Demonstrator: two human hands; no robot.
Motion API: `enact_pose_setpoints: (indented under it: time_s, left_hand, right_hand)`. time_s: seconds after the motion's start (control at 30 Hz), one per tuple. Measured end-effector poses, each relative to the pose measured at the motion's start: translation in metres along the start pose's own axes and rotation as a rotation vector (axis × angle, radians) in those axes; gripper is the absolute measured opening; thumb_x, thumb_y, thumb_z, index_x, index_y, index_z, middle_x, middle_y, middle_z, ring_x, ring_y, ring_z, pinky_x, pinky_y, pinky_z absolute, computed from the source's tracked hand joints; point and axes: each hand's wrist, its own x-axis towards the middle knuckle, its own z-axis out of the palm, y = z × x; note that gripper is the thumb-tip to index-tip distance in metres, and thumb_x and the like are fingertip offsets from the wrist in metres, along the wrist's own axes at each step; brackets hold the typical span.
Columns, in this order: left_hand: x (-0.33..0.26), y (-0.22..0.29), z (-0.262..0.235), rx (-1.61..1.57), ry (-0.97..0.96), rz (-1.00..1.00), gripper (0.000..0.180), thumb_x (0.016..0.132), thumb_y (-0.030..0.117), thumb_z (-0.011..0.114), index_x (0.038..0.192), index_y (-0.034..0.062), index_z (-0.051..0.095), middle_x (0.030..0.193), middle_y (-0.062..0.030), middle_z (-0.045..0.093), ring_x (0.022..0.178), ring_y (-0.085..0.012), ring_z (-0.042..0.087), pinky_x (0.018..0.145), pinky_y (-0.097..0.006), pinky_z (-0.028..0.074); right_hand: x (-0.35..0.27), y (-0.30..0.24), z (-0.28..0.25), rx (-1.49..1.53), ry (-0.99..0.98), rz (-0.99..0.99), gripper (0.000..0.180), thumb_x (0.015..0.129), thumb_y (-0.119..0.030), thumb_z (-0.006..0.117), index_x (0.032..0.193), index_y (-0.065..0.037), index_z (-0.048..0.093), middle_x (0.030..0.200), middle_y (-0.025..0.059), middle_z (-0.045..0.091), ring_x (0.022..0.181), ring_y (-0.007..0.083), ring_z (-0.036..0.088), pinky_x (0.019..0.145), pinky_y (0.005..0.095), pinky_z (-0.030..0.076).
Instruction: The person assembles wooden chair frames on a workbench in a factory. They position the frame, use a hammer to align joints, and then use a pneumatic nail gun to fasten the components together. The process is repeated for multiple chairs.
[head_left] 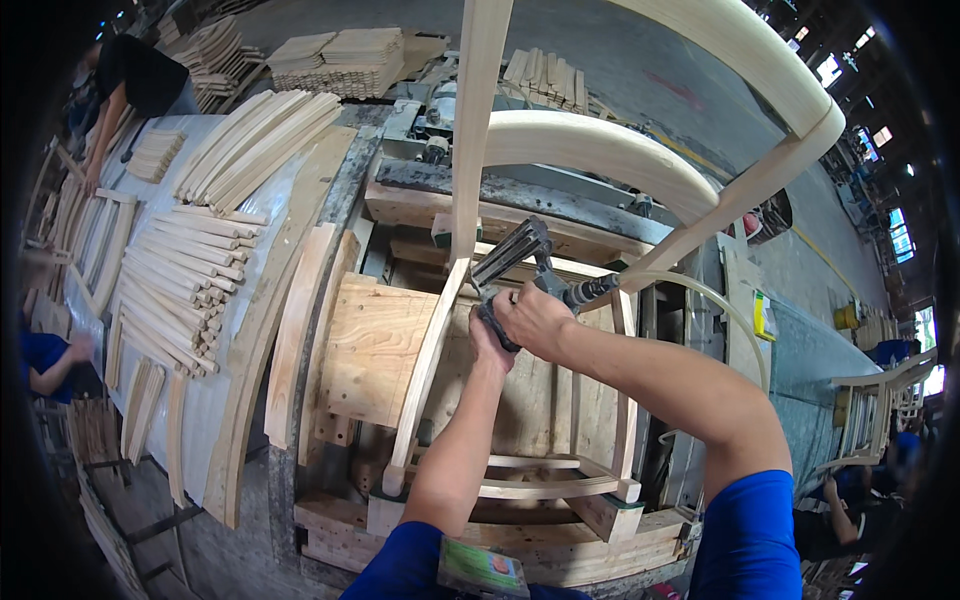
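A dark air nail gun (pixel 515 252) is held in both hands inside a pale wooden chair frame (pixel 478 130). My right hand (pixel 535 318) is closed around its grip. My left hand (pixel 492 345) is closed on the black lower part of the gun, just below the right hand. The gun's nose lies close to the left post of the chair frame; whether it touches cannot be seen. From the gun's coupling a pale air hose (pixel 715 290) curves away to the right. The chair frame lies tilted on a wooden jig (pixel 380 345), its curved back rails rising toward the far side.
A table (pixel 290 235) at left bears bundles of wooden slats (pixel 180 285). Behind it, one person's arm (pixel 108 135) reaches down; another person's arm (pixel 55 375) shows at far left. Stacked boards (pixel 335 62) stand beyond. More chair frames (pixel 868 420) and a worker are at right.
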Motion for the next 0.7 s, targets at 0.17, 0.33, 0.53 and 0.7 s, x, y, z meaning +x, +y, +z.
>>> enact_pose_setpoints:
  time_s: [0.17,0.33,0.53,0.7]
  left_hand:
    - [-0.002,0.004,0.005,0.003,-0.014,-0.012,0.056,0.105,0.053,0.029,0.126,0.0168,0.067,0.124,-0.0046,0.07,0.117,-0.0246,0.067,0.1,-0.046,0.054]
    - [-0.017,0.015,0.001,0.072,0.137,-0.003,0.058,0.103,0.056,0.032,0.129,0.0158,0.066,0.129,-0.0072,0.07,0.12,-0.0275,0.066,0.103,-0.051,0.052]
    - [-0.112,-0.011,-0.026,0.032,0.089,-0.228,0.064,0.104,0.064,0.037,0.13,0.0119,0.062,0.118,-0.0111,0.07,0.107,-0.0313,0.066,0.097,-0.055,0.051]
    - [-0.24,-0.046,-0.029,-0.003,-0.029,-0.14,0.04,0.103,0.043,0.062,0.127,0.0111,0.062,0.105,-0.0056,0.07,0.086,-0.0177,0.069,0.062,-0.042,0.06]
  right_hand:
    - [0.0,0.002,-0.003,0.047,-0.028,0.021,0.037,0.098,-0.022,0.062,0.128,-0.003,0.072,0.139,0.0209,0.058,0.113,0.0297,0.067,0.082,0.0409,0.053]
    - [-0.011,-0.001,-0.01,0.134,0.067,0.078,0.052,0.094,-0.017,0.065,0.141,0.003,0.056,0.144,0.0237,0.053,0.098,0.0302,0.074,0.085,0.0393,0.055]
    - [-0.078,-0.02,0.024,0.889,0.427,0.155,0.046,0.093,-0.016,0.067,0.134,0.002,0.057,0.12,0.0276,0.065,0.088,0.032,0.076,0.076,0.0418,0.063]
    - [-0.099,-0.088,0.014,3.255,-0.162,0.517,0.039,0.11,-0.026,0.043,0.126,0.008,0.052,0.1,0.0217,0.069,0.069,0.0266,0.073,0.059,0.0403,0.066]
